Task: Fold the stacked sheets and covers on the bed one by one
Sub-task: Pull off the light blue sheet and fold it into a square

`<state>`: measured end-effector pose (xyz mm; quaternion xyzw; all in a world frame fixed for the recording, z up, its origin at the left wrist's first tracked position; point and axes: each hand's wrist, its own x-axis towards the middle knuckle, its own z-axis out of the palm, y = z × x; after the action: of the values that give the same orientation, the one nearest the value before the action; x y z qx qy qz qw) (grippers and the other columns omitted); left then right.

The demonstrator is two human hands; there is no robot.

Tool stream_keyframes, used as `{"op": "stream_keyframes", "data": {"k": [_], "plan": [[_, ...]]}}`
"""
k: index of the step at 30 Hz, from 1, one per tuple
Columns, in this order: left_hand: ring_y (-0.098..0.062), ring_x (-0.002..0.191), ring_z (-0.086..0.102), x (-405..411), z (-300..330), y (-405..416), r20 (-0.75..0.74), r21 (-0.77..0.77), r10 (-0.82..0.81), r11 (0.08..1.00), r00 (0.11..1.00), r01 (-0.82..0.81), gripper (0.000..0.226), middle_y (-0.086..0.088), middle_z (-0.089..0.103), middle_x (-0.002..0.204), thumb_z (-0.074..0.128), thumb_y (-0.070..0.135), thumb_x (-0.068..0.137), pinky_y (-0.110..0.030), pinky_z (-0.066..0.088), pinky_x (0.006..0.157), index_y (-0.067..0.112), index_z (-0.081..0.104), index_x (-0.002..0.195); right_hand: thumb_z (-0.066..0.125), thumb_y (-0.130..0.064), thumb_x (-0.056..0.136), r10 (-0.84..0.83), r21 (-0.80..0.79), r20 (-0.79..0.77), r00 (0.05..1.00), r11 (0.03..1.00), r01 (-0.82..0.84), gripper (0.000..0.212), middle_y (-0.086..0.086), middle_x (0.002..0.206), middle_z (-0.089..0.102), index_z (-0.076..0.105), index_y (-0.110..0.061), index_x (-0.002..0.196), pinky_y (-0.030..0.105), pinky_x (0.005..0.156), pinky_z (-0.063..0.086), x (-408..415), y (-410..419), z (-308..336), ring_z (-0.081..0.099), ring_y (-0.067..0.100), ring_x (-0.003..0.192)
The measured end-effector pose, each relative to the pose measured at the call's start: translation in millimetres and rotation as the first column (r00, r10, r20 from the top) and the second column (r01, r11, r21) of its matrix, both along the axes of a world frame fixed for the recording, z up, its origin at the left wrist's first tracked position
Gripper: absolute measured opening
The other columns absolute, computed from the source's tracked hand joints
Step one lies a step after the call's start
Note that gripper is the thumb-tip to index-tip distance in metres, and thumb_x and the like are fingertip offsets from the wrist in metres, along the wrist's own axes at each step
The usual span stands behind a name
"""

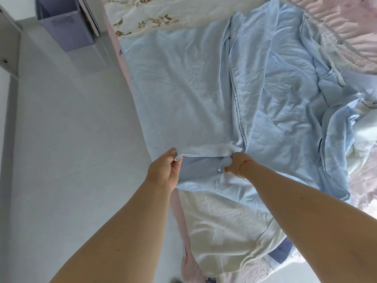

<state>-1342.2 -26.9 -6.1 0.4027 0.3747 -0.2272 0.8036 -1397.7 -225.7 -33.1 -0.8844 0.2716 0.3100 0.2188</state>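
A light blue sheet (183,94) lies spread over the bed, folded lengthwise, with a stitched hem running down its middle. My left hand (165,170) pinches the near left corner of the sheet. My right hand (234,164) grips the near edge a short way to the right, where the hem ends. Between both hands the edge is lifted slightly and pulled taut. The right part of the blue sheet is crumpled.
A white sheet (220,231) lies under the blue one near me. A floral cover (146,15) lies at the far end, pink ruffled bedding (346,31) at the upper right. A purple bin (65,23) stands on the pale floor (71,139) left of the bed.
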Motion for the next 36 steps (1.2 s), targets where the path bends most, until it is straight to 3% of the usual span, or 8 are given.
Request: {"op": "stream_keyframes", "data": {"k": [5,9,12,16,21,24,28,36], "plan": [[-0.014,0.081,0.065,-3,4,3,0.005,-0.022,-0.018,1.000,1.000,0.018,0.012,-0.009,0.064,0.096,0.055,-0.010,0.091,-0.021,0.059,0.062,-0.001,0.062,0.092,0.068,-0.017,0.083,0.217,0.224,-0.162,0.963,0.958,-0.178,0.018,0.013,0.091,0.062,0.063,-0.008,0.098,0.041,0.073,0.059,-17,28,23,0.062,0.028,0.077],[-0.014,0.072,0.065,-11,9,1,0.032,-0.038,-0.053,0.998,0.998,0.055,0.015,-0.009,0.065,0.086,0.052,-0.013,0.091,-0.021,0.059,0.062,-0.002,0.063,0.088,0.055,0.001,0.092,0.331,0.713,-0.431,0.840,0.695,0.092,0.006,0.013,0.074,0.060,0.057,-0.004,0.093,0.034,0.059,0.058,-49,69,25,0.063,0.024,0.063],[-0.015,0.069,0.068,-19,5,5,0.046,-0.042,-0.085,0.995,0.995,0.087,0.018,-0.011,0.067,0.088,0.050,-0.013,0.092,-0.021,0.058,0.059,-0.002,0.063,0.096,0.050,-0.009,0.097,0.299,0.804,-0.419,0.857,0.561,0.198,0.013,0.010,0.074,0.070,0.061,-0.003,0.095,0.028,0.066,0.059,-47,66,19,0.070,0.019,0.066],[-0.019,0.078,0.068,-29,-4,9,0.039,-0.064,-0.077,0.995,0.996,0.080,0.022,-0.014,0.067,0.093,0.048,-0.015,0.091,-0.021,0.058,0.059,-0.002,0.062,0.101,0.054,-0.005,0.094,-0.076,0.701,-0.225,0.971,0.680,0.216,0.019,0.016,0.081,0.068,0.060,0.004,0.109,0.026,0.064,0.059,-34,35,17,0.069,0.020,0.065],[-0.018,0.079,0.067,-44,-7,11,0.034,-0.042,-0.072,0.996,0.997,0.073,0.014,-0.012,0.067,0.088,0.055,-0.012,0.089,-0.024,0.060,0.064,-0.003,0.064,0.092,0.054,0.003,0.087,-0.370,0.503,0.117,0.922,0.822,0.266,0.026,0.011,0.075,0.058,0.053,0.001,0.114,0.030,0.061,0.055,-19,20,5,0.059,0.024,0.063],[-0.016,0.078,0.066,-49,-8,14,0.053,-0.004,-0.064,0.998,0.997,0.064,0.011,-0.010,0.066,0.085,0.062,-0.012,0.084,-0.024,0.060,0.065,-0.003,0.065,0.088,0.058,-0.003,0.082,-0.109,0.168,0.323,0.940,0.984,0.056,0.049,0.010,0.112,0.050,0.043,-0.013,0.127,0.034,0.080,0.049,-16,13,0,0.056,0.027,0.090],[-0.016,0.078,0.067,-57,-10,27,0.065,0.003,-0.066,0.998,0.996,0.066,0.016,-0.013,0.067,0.091,0.058,-0.015,0.085,-0.022,0.059,0.064,-0.005,0.065,0.094,0.059,0.003,0.081,0.286,-0.143,0.291,0.913,0.957,-0.254,0.075,0.000,0.141,0.025,0.027,-0.029,0.141,0.038,0.087,0.049,-20,6,0,0.058,0.030,0.107],[-0.017,0.081,0.067,-88,-4,60,0.064,-0.051,-0.089,0.994,0.994,0.093,0.028,-0.016,0.067,0.098,0.047,-0.018,0.086,-0.020,0.057,0.063,-0.006,0.067,0.102,0.051,0.002,0.085,0.414,-0.290,0.159,0.896,0.887,-0.359,0.059,0.007,0.129,0.034,0.034,-0.024,0.136,0.040,0.084,0.052,-25,-14,4,0.055,0.029,0.103]]}}
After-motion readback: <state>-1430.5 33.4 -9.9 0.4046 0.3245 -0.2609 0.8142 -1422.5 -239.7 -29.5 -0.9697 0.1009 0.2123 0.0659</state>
